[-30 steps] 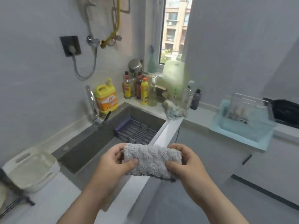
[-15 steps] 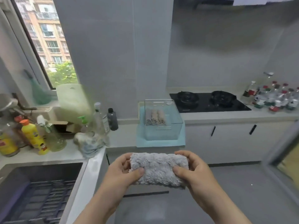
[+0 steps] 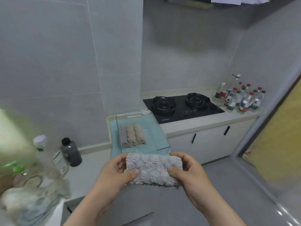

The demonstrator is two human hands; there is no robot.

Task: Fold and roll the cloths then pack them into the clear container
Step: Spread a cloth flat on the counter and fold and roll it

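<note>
A fluffy grey rolled cloth [image 3: 154,169] is held in the air between both hands, just in front of the counter edge. My left hand [image 3: 116,172] grips its left end with the thumb on top. My right hand [image 3: 189,171] grips its right end the same way. Right behind the cloth stands the clear container [image 3: 160,132] on a light blue mat [image 3: 113,137]. Three rolled cloths [image 3: 132,136] lie side by side in its left half; its right half is bare.
A black gas hob [image 3: 182,104] sits right of the container, with several water bottles [image 3: 241,97] beyond it. A dark bottle [image 3: 70,152], a clear bottle [image 3: 48,158] and crumpled cloths [image 3: 31,203] stand on the counter at left. Grey floor lies below right.
The view has swung right from the sink toward the container and hob. Both hands keep the same grip on the grey rolled cloth, which is now close to the container's front wall.
</note>
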